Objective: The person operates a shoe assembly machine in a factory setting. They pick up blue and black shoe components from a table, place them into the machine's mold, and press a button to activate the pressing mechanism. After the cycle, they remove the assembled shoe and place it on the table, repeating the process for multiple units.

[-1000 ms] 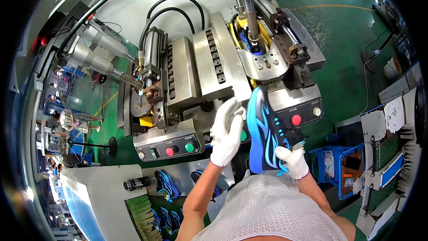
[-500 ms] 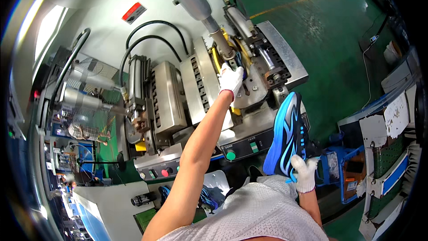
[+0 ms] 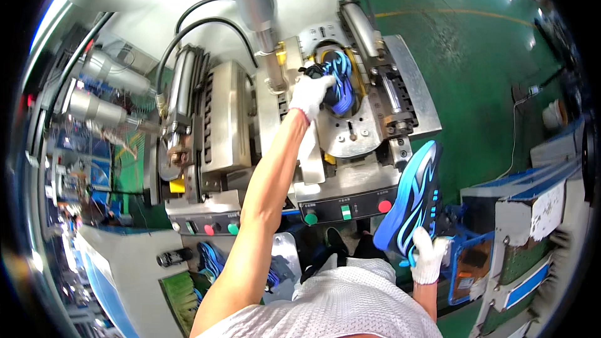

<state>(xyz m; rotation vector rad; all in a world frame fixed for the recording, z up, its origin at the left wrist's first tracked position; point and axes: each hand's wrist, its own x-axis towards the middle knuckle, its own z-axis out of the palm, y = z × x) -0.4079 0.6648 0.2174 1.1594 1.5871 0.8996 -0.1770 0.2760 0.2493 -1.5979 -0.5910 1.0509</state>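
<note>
My left hand (image 3: pixel 313 92), in a white glove, reaches far forward and grips a blue and black shoe (image 3: pixel 340 78) seated in the metal press station (image 3: pixel 357 126) of the machine. My right hand (image 3: pixel 428 255), also gloved, stays low at my right side and holds a second blue shoe (image 3: pixel 414 195) by its heel, sole facing out, toe pointing up. A vertical steel cylinder (image 3: pixel 253 0) hangs just left of my left hand.
A control panel with green and red buttons (image 3: pixel 345 209) sits below the station. A second panel (image 3: pixel 210 228) lies lower left. Black hoses (image 3: pixel 188 31) arch over the machine. More blue shoes (image 3: pixel 211 260) rest lower left. Blue racks (image 3: pixel 526 213) stand on the green floor at right.
My left hand left the held shoe, reached up to the press station and closed on the shoe there. My right hand lowered its shoe to my right side. My head tilted closer.
</note>
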